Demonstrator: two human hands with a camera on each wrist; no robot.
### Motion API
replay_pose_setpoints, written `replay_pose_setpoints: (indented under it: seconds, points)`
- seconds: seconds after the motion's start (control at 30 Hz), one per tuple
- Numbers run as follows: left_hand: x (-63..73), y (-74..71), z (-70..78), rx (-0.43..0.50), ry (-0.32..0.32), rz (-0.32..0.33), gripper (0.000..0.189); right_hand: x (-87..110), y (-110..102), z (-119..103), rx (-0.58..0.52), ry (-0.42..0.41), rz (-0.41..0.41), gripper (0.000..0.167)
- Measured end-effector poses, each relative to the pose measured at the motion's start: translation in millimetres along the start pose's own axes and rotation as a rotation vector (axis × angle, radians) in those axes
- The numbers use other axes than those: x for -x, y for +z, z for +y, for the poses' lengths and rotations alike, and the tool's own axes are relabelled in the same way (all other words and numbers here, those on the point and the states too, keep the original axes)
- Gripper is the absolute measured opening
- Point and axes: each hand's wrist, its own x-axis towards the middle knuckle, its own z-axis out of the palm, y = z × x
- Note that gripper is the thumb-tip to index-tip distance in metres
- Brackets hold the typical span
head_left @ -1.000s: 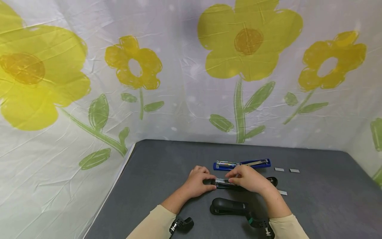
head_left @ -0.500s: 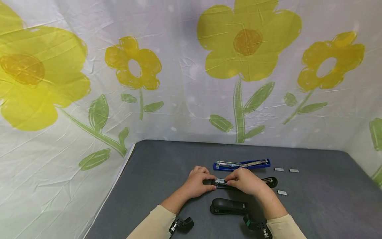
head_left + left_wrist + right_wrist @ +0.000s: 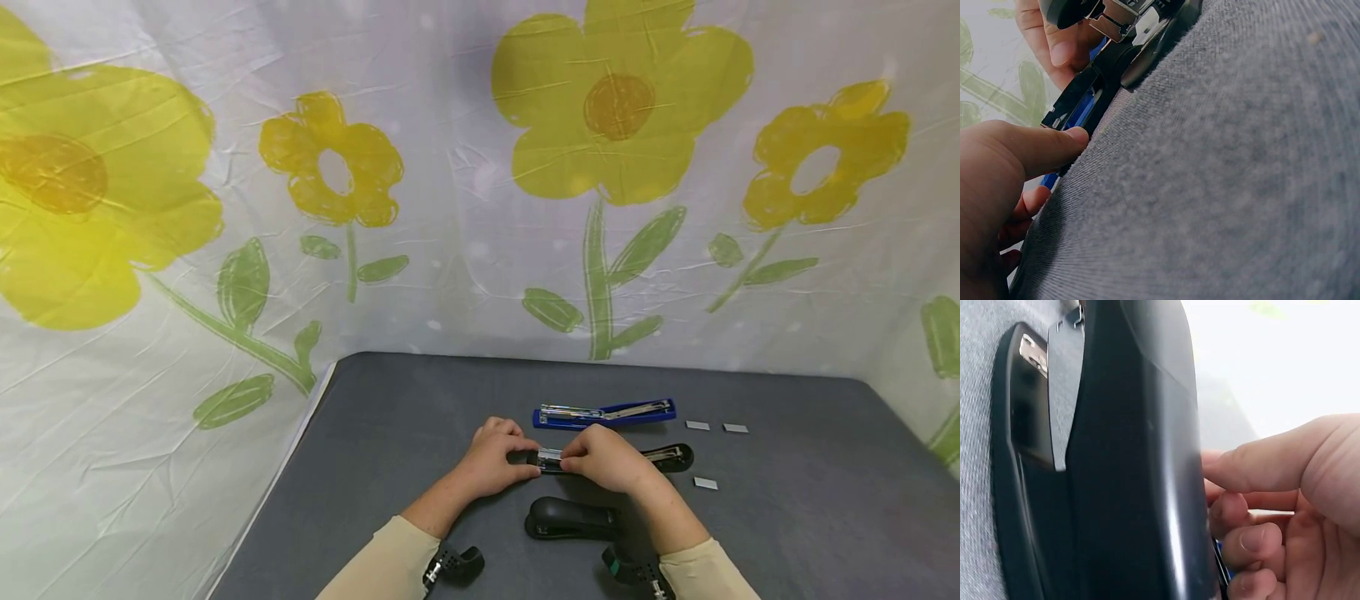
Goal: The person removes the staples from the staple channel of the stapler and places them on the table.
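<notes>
In the head view a black stapler (image 3: 670,457) lies folded out flat, its metal staple channel (image 3: 550,456) showing. My left hand (image 3: 491,457) grips its left end between thumb and fingers; in the left wrist view the thumb (image 3: 1075,139) presses the stapler's side. My right hand (image 3: 607,457) has thumb and forefinger close together at the channel, covering the stapler's middle. Whether anything is between those fingertips is hidden. Closer to me lies a second black stapler (image 3: 572,518), folded together, which fills much of the right wrist view and hides the right fingertips.
Behind the hands a blue stapler (image 3: 603,413) lies folded out. Small pale strips, apparently staples, rest on the right: two at the back, such as this strip (image 3: 697,425), and a nearer strip (image 3: 705,483). The dark table (image 3: 420,392) ends at a flower-printed cloth (image 3: 465,275).
My right hand has slid a little left along the staple channel, uncovering more of the stapler's right part and the nearer pale strip. My left hand keeps its hold on the left end.
</notes>
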Motion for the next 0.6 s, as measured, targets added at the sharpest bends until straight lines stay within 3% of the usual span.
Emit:
replay_pose_setpoints:
  seconds: [0.27,0.43,0.6]
  points:
    - [0.0,-0.3,-0.8,0.002,0.000,-0.003,0.032,-5.2,8,-1,-0.024,0.115,0.169,0.009]
    - [-0.1,-0.3,-0.8,0.001,-0.001,-0.002,0.032,-10.7,16,-3,-0.042,0.124,0.253,0.009]
    - [0.2,-1.1,0.0,-0.006,-0.001,-0.004,0.033,-13.0,20,-6,-0.089,0.126,0.275,0.008]
